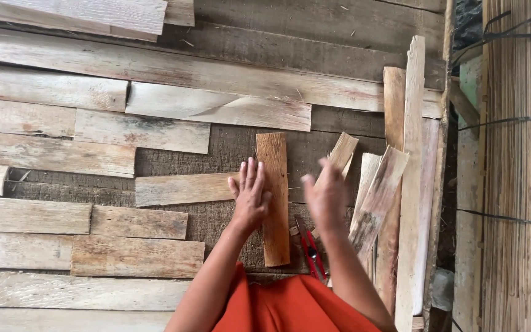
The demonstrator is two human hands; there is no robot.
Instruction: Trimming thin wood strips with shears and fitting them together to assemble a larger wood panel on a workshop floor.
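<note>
Below the head camera, both hands hover spread and empty over a floor of rough planks. Left hand [250, 197], fingers fanned, palm down, lies against the left edge of a short reddish-brown board [273, 200]; whether it presses or only brushes it is unclear. Board's long axis runs away from the body, near end toward the orange garment [290, 307], far end up-frame. Right hand [326, 198] is blurred, open, just right of the board, not on it; left hand is the nearer. Red-handled pliers [311, 251] lie under the right wrist, beside the board's near end. Pale slats [379, 197] lean fanned to the right. Plank floor [81, 215] is patchy, with loose weathered offcuts laid crosswise. Split-bamboo wall [514, 184] closes the right side, tied with dark wire.
</note>
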